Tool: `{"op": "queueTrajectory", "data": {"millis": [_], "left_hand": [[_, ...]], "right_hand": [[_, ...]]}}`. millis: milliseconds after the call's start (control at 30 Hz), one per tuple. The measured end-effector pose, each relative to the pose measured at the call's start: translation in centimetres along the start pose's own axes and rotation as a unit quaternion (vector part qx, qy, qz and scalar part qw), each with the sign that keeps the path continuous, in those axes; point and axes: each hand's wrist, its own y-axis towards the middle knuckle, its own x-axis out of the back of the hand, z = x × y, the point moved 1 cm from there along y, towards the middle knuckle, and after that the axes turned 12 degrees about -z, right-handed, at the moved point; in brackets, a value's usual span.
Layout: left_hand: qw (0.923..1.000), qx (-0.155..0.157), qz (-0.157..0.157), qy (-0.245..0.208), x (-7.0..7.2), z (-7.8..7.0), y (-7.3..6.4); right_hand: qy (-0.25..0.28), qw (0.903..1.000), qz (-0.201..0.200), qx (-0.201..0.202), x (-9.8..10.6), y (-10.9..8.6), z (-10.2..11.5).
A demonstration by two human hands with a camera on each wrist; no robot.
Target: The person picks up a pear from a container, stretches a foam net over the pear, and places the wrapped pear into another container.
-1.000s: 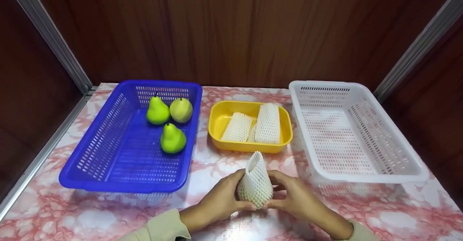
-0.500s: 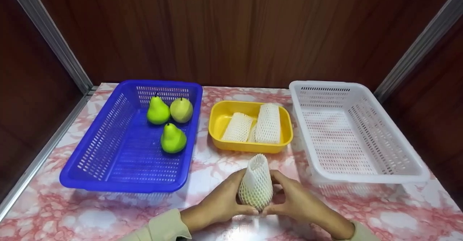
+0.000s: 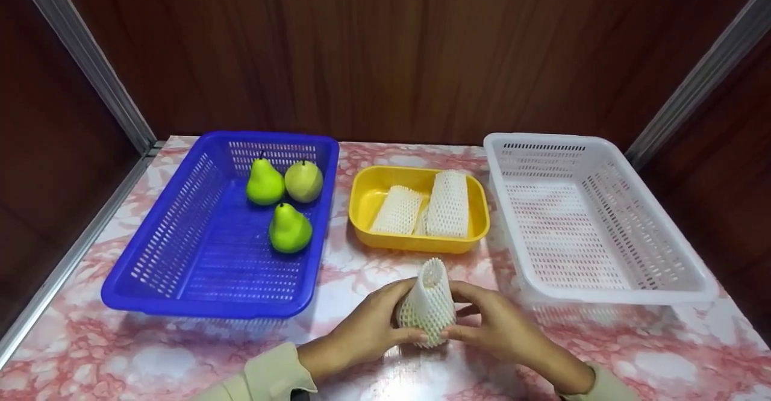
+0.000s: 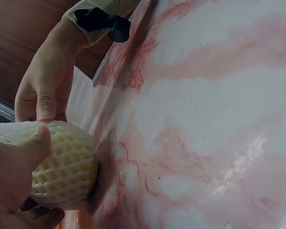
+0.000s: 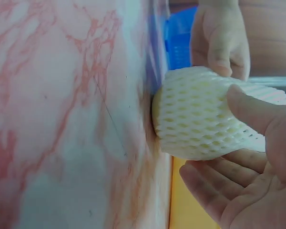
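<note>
A pear in a white foam net sleeve (image 3: 430,307) stands nearly upright at the front middle, the sleeve's open end on top. Yellow-green skin shows through the mesh, and the bare bottom of the pear (image 5: 156,112) pokes out in the right wrist view. My left hand (image 3: 367,329) holds its left side, thumb in front. From the other side my right hand (image 3: 500,326) grips it between thumb and fingers. In the right wrist view the right thumb (image 5: 250,107) presses on the mesh. The pear's base is at or just above the tabletop; I cannot tell which.
On the left, a blue basket (image 3: 211,307) contains three green pears (image 3: 290,229). Behind my hands, a yellow tub (image 3: 415,243) holds several foam net sleeves (image 3: 449,203). A white basket (image 3: 614,295) stands at right. Wood-look panels (image 3: 385,52) enclose the marbled table (image 3: 162,359).
The sleeved pear has turned slightly between my hands, its top opening moving a little to the right. My thumbs were close together at its base half a second ago and now sit higher, further apart.
</note>
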Motion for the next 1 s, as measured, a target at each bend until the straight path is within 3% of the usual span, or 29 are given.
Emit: {"op": "queueTrajectory", "data": {"millis": [167, 433, 633, 767, 900, 1000], "left_hand": [[1.0, 0.0, 0.006, 0.003, -0.1, 0.2, 0.0], [0.9998, 0.016, 0.004, 0.012, -0.6, 0.8, -0.2], [0.9996, 0.025, -0.004, 0.011, -1.1, 1.0, -0.4], [0.9996, 0.026, 0.007, 0.01, -0.8, 0.8, -0.2], [0.9988, 0.04, 0.026, 0.013, -0.3, 0.4, -0.1], [0.9989, 0.041, 0.023, 0.009, -0.2, 0.2, -0.1]], "right_hand": [[0.0, 1.0, 0.004, -0.002, -0.3, 0.0, -0.3], [0.052, 0.9985, 0.007, -0.013, -0.8, 0.1, -0.5], [0.017, 0.9994, -0.001, -0.028, -1.3, 0.2, -0.6], [-0.003, 0.9997, -0.001, -0.025, -1.2, 0.2, -0.5], [0.009, 0.9996, 0.018, -0.021, -0.9, 0.1, -0.4], [0.022, 0.9991, 0.03, -0.018, -0.4, -0.1, -0.2]]}}
